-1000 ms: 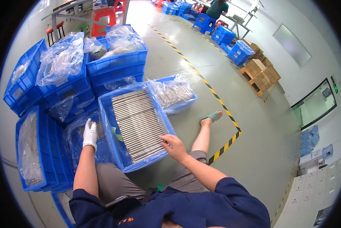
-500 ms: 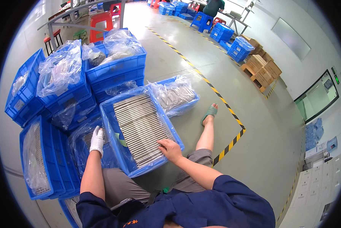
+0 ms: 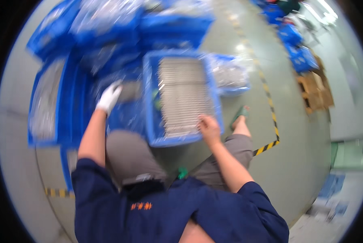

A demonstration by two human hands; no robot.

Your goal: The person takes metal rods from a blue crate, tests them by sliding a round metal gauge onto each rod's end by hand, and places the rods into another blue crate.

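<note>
The view is smeared by motion. A blue crate (image 3: pixel 151 133) lined with clear plastic stands before my knees. Thin metal rods (image 3: pixel 185 97) lie side by side in it, in rows. My right hand (image 3: pixel 209 128), bare, has its fingertips at the rods' right ends near the front corner; blur hides whether they grip one. My left hand (image 3: pixel 108 98), in a white glove, stretches its fingers over the lower crate on the left. Beside those fingers lies a smaller batch of rods (image 3: pixel 129 91). Nothing shows in the gloved hand.
Stacked blue crates (image 3: pixel 171 34) with plastic bags stand behind, and another stack (image 3: pixel 47 101) is at far left. A smaller bagged crate (image 3: pixel 230 75) sits right of the rods. Yellow-black tape (image 3: pixel 272 109) marks the floor; a wooden pallet (image 3: pixel 313 95) stands farther right.
The whole view has swung, so the crates sit higher and farther right. My right hand remains at the rods' right ends, and my left stays over the lower crate.
</note>
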